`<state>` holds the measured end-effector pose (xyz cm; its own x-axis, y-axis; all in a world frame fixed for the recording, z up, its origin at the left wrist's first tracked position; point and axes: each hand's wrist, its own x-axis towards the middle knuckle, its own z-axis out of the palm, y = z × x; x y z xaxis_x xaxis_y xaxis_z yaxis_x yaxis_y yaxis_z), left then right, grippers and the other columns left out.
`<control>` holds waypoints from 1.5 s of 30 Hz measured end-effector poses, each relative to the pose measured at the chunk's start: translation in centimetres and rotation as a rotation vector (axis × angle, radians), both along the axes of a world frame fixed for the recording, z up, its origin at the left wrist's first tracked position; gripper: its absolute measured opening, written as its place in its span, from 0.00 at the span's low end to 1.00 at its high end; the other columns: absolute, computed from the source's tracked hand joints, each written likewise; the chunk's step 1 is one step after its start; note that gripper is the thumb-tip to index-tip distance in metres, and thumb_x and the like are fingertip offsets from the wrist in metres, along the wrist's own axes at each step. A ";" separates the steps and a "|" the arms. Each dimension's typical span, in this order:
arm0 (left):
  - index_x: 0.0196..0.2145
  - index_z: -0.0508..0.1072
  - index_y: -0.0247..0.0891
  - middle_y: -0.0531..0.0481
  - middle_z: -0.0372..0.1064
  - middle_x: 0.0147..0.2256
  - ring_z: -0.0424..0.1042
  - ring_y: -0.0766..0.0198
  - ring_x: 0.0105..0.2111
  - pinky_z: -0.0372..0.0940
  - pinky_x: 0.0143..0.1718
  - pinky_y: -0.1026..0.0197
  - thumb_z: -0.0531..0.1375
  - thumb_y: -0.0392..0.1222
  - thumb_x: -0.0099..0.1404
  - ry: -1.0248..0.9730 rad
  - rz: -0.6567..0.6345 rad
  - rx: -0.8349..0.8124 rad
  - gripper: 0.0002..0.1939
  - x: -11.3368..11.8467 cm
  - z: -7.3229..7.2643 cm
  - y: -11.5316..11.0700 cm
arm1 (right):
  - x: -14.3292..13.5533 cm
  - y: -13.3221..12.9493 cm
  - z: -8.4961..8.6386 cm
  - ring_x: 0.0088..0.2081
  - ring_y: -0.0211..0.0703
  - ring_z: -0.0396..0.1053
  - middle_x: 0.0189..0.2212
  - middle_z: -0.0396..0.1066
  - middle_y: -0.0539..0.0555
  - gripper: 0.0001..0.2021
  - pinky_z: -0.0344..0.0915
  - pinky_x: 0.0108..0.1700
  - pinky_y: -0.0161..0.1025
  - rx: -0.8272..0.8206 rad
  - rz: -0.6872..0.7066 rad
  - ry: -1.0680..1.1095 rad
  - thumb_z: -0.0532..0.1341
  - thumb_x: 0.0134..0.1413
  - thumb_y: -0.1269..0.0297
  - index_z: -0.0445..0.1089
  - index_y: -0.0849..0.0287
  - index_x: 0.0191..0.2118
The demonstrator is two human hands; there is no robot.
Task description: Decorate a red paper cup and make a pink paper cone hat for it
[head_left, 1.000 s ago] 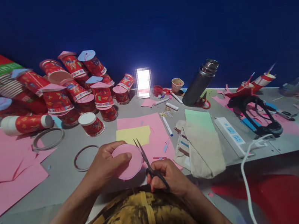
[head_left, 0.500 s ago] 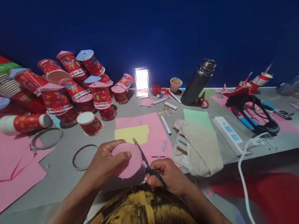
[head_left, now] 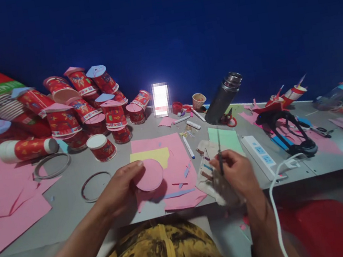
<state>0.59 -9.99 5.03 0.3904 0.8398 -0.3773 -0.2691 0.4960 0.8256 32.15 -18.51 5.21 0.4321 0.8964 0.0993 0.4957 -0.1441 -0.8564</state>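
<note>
A round pink paper disc (head_left: 149, 176) is pinched at its left edge by my left hand (head_left: 123, 186), thumb on top. It is held over the near part of a pink sheet (head_left: 175, 149) and a yellow paper (head_left: 154, 156). My right hand (head_left: 235, 170) grips dark-handled scissors (head_left: 220, 155), blades pointing away from me and blurred by motion. The scissors are above a folded beige cloth (head_left: 211, 183) and beside a green sheet (head_left: 223, 135). Narrow paper scraps (head_left: 178, 194) lie on the pink sheet.
Red paper cups (head_left: 62, 119) with paper cone tops are piled at the left. Pink sheets (head_left: 2, 190) and two rings (head_left: 52, 165) lie nearer. A dark flask (head_left: 223, 98), a power strip (head_left: 262, 155), a black strapped frame (head_left: 288, 127) and a white cable (head_left: 275, 212) are to the right.
My right hand has moved right with the scissors, away from the disc and over the cloth. My left hand still holds the disc, whose face is now less covered by the thumb.
</note>
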 end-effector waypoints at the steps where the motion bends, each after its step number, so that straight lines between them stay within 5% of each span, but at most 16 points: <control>1: 0.35 0.78 0.34 0.48 0.80 0.28 0.78 0.60 0.24 0.76 0.25 0.61 0.75 0.50 0.61 -0.041 0.011 -0.057 0.17 0.0 -0.2 0.2 | 1.6 0.2 0.3 0.25 0.42 0.63 0.22 0.70 0.50 0.26 0.56 0.30 0.40 -0.021 -0.090 -0.185 0.69 0.52 0.34 0.73 0.55 0.29; 6: 0.52 0.76 0.33 0.35 0.84 0.45 0.86 0.44 0.42 0.84 0.36 0.44 0.61 0.41 0.75 -0.197 0.056 -0.251 0.12 0.0 -0.6 0.8 | 6.3 1.1 -1.0 0.33 0.51 0.76 0.30 0.79 0.59 0.19 0.57 0.35 0.42 -0.321 -0.163 -0.669 0.65 0.63 0.44 0.73 0.56 0.34; 9: 0.48 0.78 0.30 0.36 0.85 0.42 0.85 0.47 0.40 0.84 0.37 0.48 0.65 0.33 0.69 -0.178 0.063 -0.221 0.10 0.1 -0.6 0.7 | 6.6 1.2 -3.4 0.40 0.56 0.80 0.37 0.82 0.63 0.15 0.61 0.38 0.42 -0.408 -0.164 -0.747 0.67 0.64 0.51 0.76 0.60 0.42; 15: 0.41 0.82 0.31 0.46 0.80 0.30 0.75 0.63 0.22 0.75 0.20 0.64 0.77 0.29 0.50 -0.097 -0.035 -0.115 0.19 0.4 -1.0 0.4 | 6.1 0.1 -7.8 0.43 0.55 0.78 0.46 0.80 0.65 0.22 0.69 0.48 0.45 -0.133 -0.276 -0.578 0.69 0.58 0.54 0.75 0.64 0.53; 18: 0.39 0.82 0.31 0.48 0.77 0.28 0.73 0.66 0.21 0.73 0.21 0.67 0.80 0.32 0.48 -0.086 -0.018 -0.091 0.20 0.3 -0.8 0.8 | 5.9 -0.1 -9.2 0.51 0.60 0.75 0.48 0.76 0.67 0.20 0.69 0.51 0.47 -0.011 -0.359 -0.594 0.69 0.57 0.54 0.75 0.63 0.49; 20: 0.39 0.82 0.31 0.48 0.77 0.29 0.72 0.68 0.22 0.72 0.21 0.68 0.80 0.33 0.47 -0.072 0.011 -0.083 0.21 0.0 -0.6 1.4 | 6.0 -0.1 -9.7 0.48 0.59 0.75 0.45 0.75 0.64 0.16 0.68 0.47 0.46 -0.025 -0.363 -0.583 0.67 0.58 0.52 0.75 0.59 0.45; 25: 0.35 0.81 0.32 0.53 0.71 0.22 0.65 0.71 0.19 0.57 0.14 0.72 0.80 0.37 0.45 -0.085 0.030 -0.023 0.20 0.3 -0.3 3.3 | 7.2 0.5 -8.8 0.36 0.53 0.74 0.32 0.74 0.56 0.13 0.62 0.39 0.43 -0.159 -0.245 -0.515 0.65 0.58 0.52 0.68 0.53 0.29; 29: 0.38 0.80 0.35 0.54 0.74 0.26 0.68 0.68 0.21 0.66 0.19 0.68 0.80 0.40 0.43 -0.041 0.010 -0.007 0.24 1.4 0.4 4.9 | 8.4 1.3 -7.5 0.26 0.48 0.69 0.22 0.68 0.48 0.14 0.57 0.32 0.40 -0.255 -0.267 -0.397 0.68 0.48 0.57 0.60 0.50 0.27; 34: 0.34 0.80 0.38 0.52 0.76 0.24 0.73 0.63 0.24 0.68 0.24 0.65 0.75 0.49 0.50 0.304 0.182 0.369 0.17 1.3 1.9 7.2 | 8.6 1.5 -6.7 0.23 0.46 0.67 0.18 0.66 0.47 0.13 0.56 0.31 0.40 -0.244 -0.243 -0.377 0.64 0.50 0.57 0.58 0.50 0.24; 40: 0.35 0.83 0.43 0.45 0.87 0.42 0.82 0.53 0.41 0.78 0.44 0.54 0.71 0.51 0.60 0.460 0.260 0.588 0.11 -0.1 1.9 8.5 | 4.0 1.4 -3.4 0.38 0.52 0.76 0.34 0.80 0.56 0.09 0.66 0.42 0.44 -0.138 -0.130 -0.404 0.60 0.62 0.57 0.74 0.54 0.35; 43: 0.36 0.84 0.42 0.45 0.86 0.43 0.83 0.53 0.41 0.79 0.47 0.53 0.71 0.50 0.60 0.436 0.206 0.544 0.10 -0.4 1.2 8.0 | -0.5 2.6 -2.1 0.43 0.52 0.77 0.42 0.81 0.58 0.09 0.69 0.48 0.45 -0.141 0.119 -0.430 0.66 0.62 0.58 0.77 0.55 0.45; 45: 0.35 0.84 0.41 0.44 0.86 0.42 0.83 0.53 0.41 0.79 0.46 0.53 0.72 0.49 0.58 0.364 0.165 0.491 0.11 -0.4 0.8 7.4 | -3.2 3.7 -2.0 0.54 0.57 0.75 0.55 0.78 0.61 0.26 0.70 0.56 0.49 -0.145 0.338 -0.496 0.74 0.56 0.56 0.73 0.55 0.59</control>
<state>0.14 -2.60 5.88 0.1598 0.9870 -0.0168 0.0316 0.0119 0.9994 28.90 -14.81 3.26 0.0552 0.9951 0.0825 0.8684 -0.0070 -0.4959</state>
